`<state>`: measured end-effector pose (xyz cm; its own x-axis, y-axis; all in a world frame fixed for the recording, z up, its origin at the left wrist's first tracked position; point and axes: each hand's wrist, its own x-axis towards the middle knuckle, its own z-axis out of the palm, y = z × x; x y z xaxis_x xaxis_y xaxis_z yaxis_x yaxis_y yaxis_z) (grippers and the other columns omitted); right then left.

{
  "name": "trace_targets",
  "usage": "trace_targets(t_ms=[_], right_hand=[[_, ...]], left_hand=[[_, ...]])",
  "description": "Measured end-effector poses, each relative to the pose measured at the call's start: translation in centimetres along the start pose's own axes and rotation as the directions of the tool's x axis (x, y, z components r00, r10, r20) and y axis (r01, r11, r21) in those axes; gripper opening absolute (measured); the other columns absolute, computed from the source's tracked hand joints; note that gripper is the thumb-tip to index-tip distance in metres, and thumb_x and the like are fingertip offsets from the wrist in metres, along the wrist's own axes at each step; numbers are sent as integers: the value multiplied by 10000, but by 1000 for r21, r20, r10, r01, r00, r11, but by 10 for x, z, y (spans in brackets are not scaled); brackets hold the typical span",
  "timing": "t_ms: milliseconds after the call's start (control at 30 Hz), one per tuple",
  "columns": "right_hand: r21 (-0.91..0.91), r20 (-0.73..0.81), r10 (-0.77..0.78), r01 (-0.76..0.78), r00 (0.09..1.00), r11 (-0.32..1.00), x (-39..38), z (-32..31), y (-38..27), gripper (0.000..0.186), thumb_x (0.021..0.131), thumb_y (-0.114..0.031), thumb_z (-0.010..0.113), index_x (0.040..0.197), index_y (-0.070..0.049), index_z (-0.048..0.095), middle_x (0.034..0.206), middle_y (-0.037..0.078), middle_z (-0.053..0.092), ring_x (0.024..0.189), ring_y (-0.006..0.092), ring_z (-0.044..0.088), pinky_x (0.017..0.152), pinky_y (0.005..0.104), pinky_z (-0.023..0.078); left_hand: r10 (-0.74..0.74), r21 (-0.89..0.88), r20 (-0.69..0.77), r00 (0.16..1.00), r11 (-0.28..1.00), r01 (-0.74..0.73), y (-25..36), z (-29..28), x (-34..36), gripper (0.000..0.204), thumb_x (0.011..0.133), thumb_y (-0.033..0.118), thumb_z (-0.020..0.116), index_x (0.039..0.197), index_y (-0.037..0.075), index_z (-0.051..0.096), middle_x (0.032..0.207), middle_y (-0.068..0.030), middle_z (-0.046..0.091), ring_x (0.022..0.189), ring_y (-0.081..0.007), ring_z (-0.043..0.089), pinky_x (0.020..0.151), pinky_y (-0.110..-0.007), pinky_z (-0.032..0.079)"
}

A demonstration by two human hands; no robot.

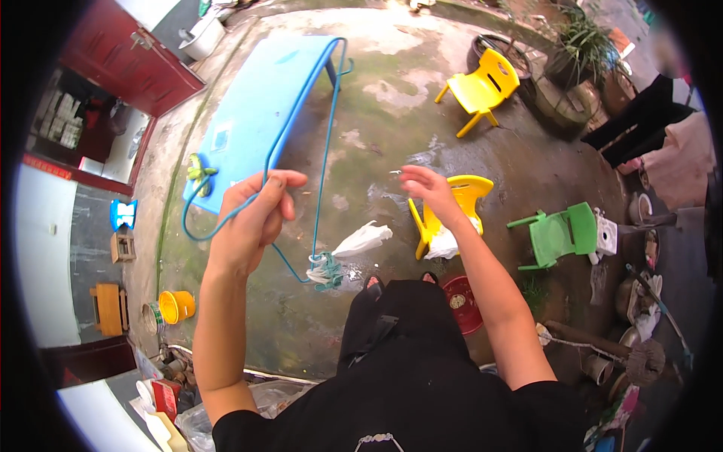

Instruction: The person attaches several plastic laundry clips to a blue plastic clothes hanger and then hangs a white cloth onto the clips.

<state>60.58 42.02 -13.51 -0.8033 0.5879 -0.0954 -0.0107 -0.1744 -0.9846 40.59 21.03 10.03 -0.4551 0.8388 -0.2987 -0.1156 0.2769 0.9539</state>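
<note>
My left hand [260,218] is closed round a thin blue cord [325,158], with the index finger stretched out to the right. The cord loops out to the left of the wrist. Another stretch runs up along the edge of the blue table [263,83] and back down to a teal-and-white bundle [325,271] low in front of me. A crumpled white bag [364,239] lies beside that bundle. My right hand [433,192] is raised near a yellow chair [471,197], fingers loosely bent and apart from the cord. A tiny pale speck beside its fingertips is too small to name.
Another yellow chair [486,87] stands farther off, and a green chair [561,235] is to the right. By my feet sits a red basin [462,305]. A yellow bucket [177,306] is at left. Potted plants [576,53] line the far right.
</note>
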Motion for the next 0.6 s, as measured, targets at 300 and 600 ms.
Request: trace_targets(t_ms=[300,600], right_hand=[[137,322,194,-249,927,959,-51,97,132,522,789,-58,642,1282,-81,470,1117,74,571,926,149,569,782,288,486],[-47,-82,624,-629,777,776,-129,25,242,254,751,-84,644,999,-28,633,844,107,654,795,182,632,723,288,508]], left_hand=[[-279,147,107,954,954,263,-54,29,72,300,970,271,443,1041,31,609,604,15,516,391,-4,270,358,-188,163],[-528,259,19,849,823,506,-80,17,82,268,954,266,459,1014,59,618,570,14,509,380,-14,280,354,-192,182]])
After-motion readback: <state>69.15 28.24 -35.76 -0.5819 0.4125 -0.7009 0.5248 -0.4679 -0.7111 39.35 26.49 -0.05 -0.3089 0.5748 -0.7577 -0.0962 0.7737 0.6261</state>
